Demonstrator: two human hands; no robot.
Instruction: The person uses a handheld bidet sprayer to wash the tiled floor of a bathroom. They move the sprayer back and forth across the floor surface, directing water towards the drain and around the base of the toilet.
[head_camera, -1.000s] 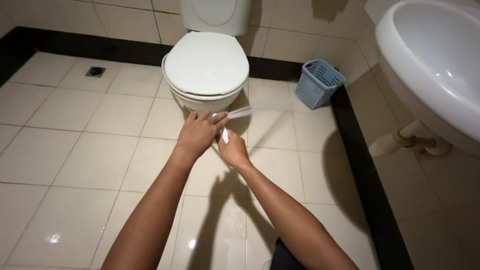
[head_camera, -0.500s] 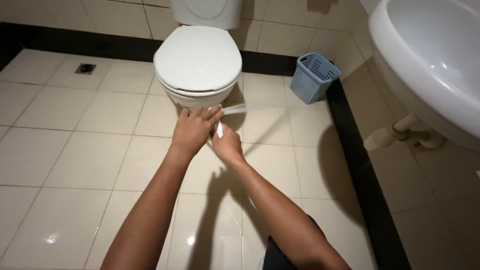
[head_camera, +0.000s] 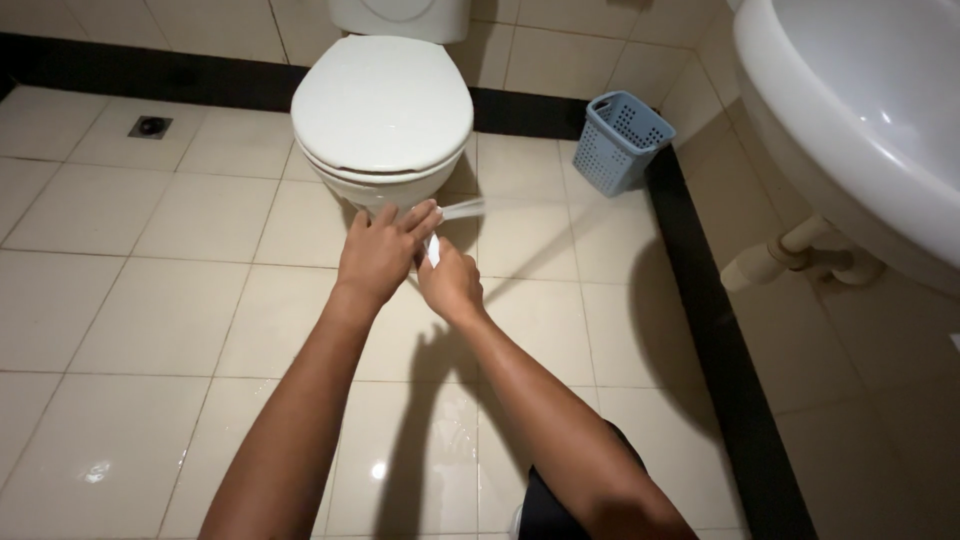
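Both my arms reach out over the tiled floor toward a white toilet (head_camera: 385, 105) with its lid down. My left hand (head_camera: 380, 252) has its fingers stretched forward, fingertips on a thin pale strip (head_camera: 462, 209) that runs off to the right in front of the bowl. My right hand (head_camera: 450, 283) is closed beside it, pinching a small white piece (head_camera: 433, 248) of what looks like the same strip. Whether it is tape or paper I cannot tell. The two hands touch each other just below the toilet's front.
A blue-grey perforated waste basket (head_camera: 618, 141) stands in the far right corner. A white washbasin (head_camera: 860, 120) overhangs the right side, with its drain pipe (head_camera: 790, 255) below. A floor drain (head_camera: 150, 126) sits at the far left. A black skirting band (head_camera: 720, 340) edges the floor.
The view has shifted slightly, so the toilet sits higher in frame. My hands stay together at the toilet's front, holding the pale strip much as before.
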